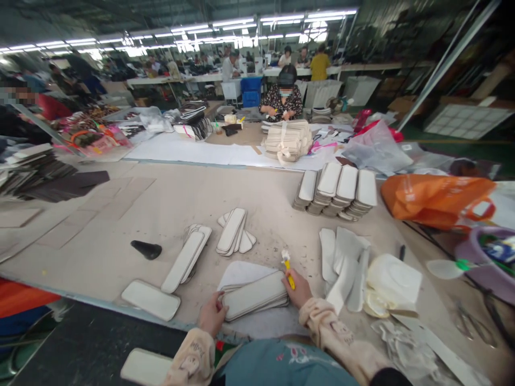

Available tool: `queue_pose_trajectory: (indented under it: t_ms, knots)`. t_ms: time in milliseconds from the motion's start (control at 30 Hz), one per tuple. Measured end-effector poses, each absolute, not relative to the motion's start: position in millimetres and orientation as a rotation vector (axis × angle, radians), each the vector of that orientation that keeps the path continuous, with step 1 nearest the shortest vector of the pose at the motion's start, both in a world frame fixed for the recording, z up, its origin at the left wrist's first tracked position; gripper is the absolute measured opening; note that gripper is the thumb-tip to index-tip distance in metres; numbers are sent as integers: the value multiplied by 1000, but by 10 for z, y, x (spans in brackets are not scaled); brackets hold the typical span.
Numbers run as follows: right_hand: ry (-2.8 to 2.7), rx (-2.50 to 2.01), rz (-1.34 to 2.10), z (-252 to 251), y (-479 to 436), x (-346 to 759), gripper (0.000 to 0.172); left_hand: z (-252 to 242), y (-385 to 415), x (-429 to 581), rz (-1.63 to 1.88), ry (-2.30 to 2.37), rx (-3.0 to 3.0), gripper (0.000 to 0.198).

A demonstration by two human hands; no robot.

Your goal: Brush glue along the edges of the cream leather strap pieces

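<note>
Just in front of me is a fanned stack of long white panels with rounded ends and dark edges, lying on a pale sheet. My left hand has its fingers closed at the left end of this stack, pinching the edge of the top panel. At the other end, my right hand grips a small yellow-handled brush, its tip pointing away from me and covered in something white. The right fingers also lie close to the panels' right end.
More panels lie in piles to the left and beyond; neat stacks stand at the back right. A black tapered object sits left. To the right are a cut-open white container and an orange bag. A co-worker sits opposite.
</note>
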State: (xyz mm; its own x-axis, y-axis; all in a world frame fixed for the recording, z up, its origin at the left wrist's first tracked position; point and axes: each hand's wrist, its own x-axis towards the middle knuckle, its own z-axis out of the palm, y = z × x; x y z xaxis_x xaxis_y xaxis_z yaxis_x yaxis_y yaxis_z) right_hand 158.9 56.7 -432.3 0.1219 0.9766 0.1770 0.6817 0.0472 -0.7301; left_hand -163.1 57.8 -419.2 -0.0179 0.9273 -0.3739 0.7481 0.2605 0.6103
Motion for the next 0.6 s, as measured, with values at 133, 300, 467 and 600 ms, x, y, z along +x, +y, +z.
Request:
queue_pose_trajectory:
  t_ms: [133,300,467,600]
  knots:
    - [-1661,-1649,524,-4267,553,1581,4,-4130,536,-1596,328,1827,1588,44]
    - [-1629,-1622,566,-4134,518,1532,8,-4030,461,-1550,404,1918,1558,38]
    - [-1371,-1459,904,-3565,561,1468,21,-3867,346,-1516,713,1817,1252,14]
    - [-1290,-1232,936,-2775,705,1576,28,-3460,192,-1376,901,1306,777,27]
